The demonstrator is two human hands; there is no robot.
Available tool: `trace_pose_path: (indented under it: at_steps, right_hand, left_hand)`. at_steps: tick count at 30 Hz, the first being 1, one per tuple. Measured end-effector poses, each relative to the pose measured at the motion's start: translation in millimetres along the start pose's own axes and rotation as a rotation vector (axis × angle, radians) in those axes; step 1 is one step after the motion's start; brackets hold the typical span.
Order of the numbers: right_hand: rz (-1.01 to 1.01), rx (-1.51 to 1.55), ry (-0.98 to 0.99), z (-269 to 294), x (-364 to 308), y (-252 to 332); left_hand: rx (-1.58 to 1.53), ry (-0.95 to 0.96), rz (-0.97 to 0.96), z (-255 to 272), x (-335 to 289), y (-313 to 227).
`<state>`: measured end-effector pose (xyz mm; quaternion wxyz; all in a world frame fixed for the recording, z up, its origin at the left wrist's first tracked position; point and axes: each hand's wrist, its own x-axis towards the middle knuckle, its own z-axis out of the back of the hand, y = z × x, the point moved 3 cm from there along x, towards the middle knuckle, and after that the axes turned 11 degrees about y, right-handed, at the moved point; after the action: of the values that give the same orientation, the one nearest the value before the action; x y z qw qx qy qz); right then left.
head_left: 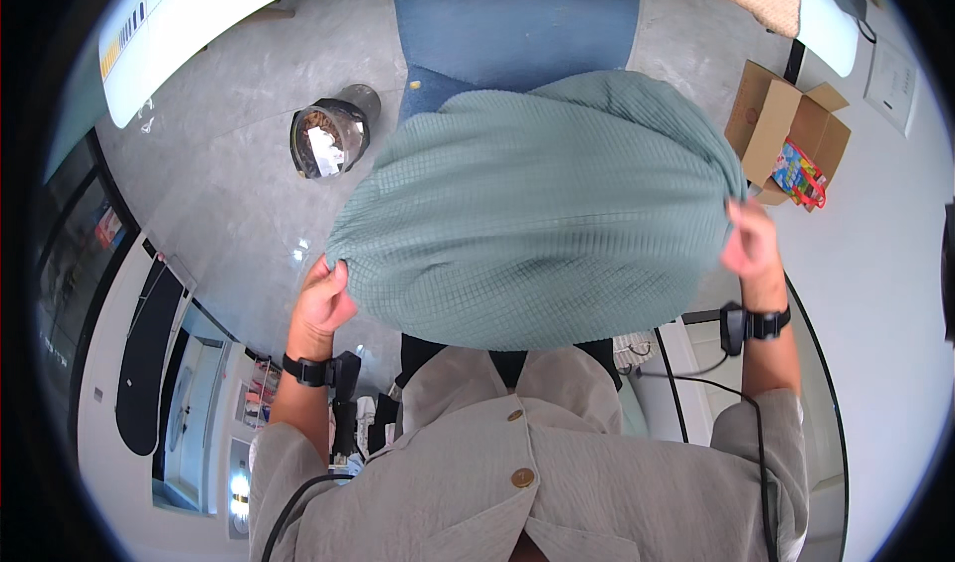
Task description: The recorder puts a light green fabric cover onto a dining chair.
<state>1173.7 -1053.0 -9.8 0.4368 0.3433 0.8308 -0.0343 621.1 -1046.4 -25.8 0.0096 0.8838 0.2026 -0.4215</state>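
Green cloth (537, 224) held spread

Its sides are pinched by closed fingers of the left hand (325, 298) and right hand (753, 242); it is held before the grey shirt (627, 482); beyond, a blue seat (517, 25) is partly hidden.

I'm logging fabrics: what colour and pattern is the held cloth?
The cloth is grey-green with a fine grid texture; head view shows it best.

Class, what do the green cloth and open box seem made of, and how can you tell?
Cloth: matte textile, probably waffle weave or knit, given its gridded texture and loose folds; fibre unclear.
Box: matte brown, probably cardboard, given its stiff, creased form.
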Motion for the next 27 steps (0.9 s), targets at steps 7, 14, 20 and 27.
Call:
trace_pose_path:
  at_steps: [7, 14, 20, 27]
  right_hand:
    - [-0.495, -0.483, 0.632, -45, -110, -54]
    - [-0.796, -0.914, 0.387, -15, -152, -138]
    - [0.13, -0.087, -0.149, 29, -155, -95]
    - [0.164, -0.292, -0.429, 39, -45, -62]
  left_hand:
    - [0.524, 0.256, 0.311, -50, -18, -13]
    - [1.477, 0.635, 0.535, -84, -32, 13]
    - [0.853, 0.059, 0.06, -81, -33, -15]
    - [0.455, -0.163, -0.12, -47, 23, 5]
